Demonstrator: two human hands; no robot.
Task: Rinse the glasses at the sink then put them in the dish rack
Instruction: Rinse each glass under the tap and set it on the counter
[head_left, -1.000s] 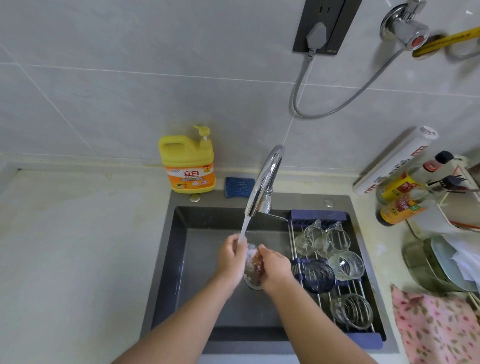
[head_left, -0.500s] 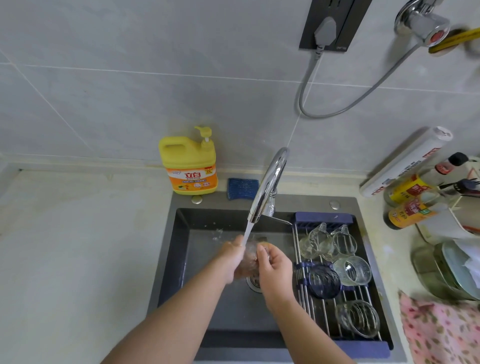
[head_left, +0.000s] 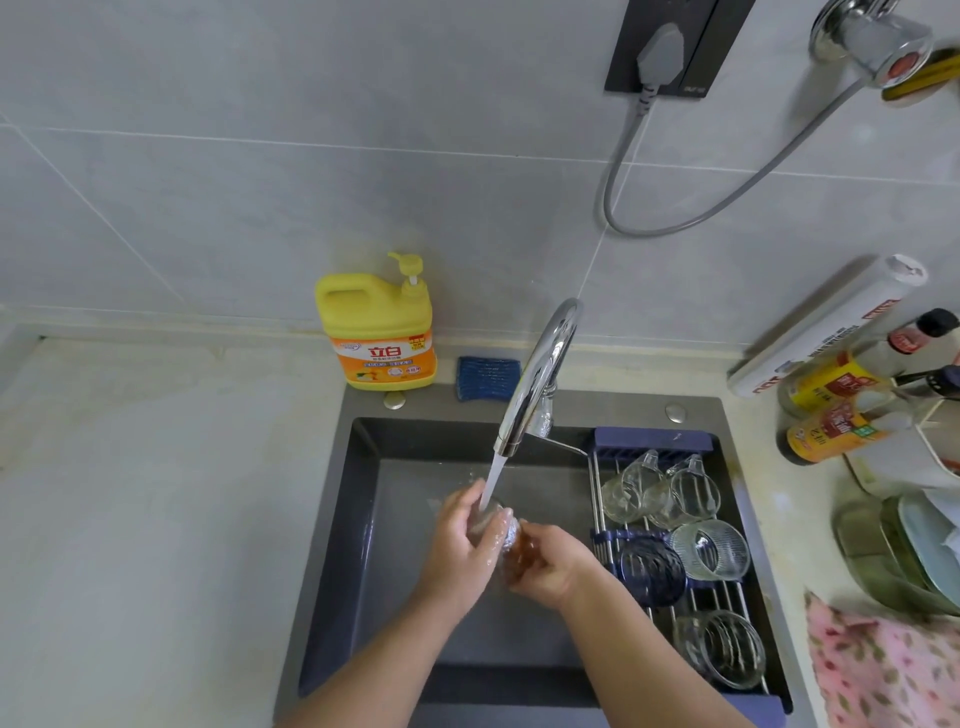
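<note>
A clear glass is held between both hands over the dark sink, under the water stream from the chrome faucet. My left hand grips its left side, and my right hand wraps its lower right side. Much of the glass is hidden by fingers and water. A dish rack with a blue frame spans the sink's right part. It holds several glasses, among them a dark blue one and a ribbed clear one.
A yellow dish soap bottle and a blue sponge stand behind the sink. Sauce bottles, a white roll box, stacked dishes and a pink floral cloth crowd the right counter. Pale counter lies to the left.
Both hands have turned the glass under the stream; my right hand moved from beside it to lower right, wrapping its base. The view shifted slightly.
</note>
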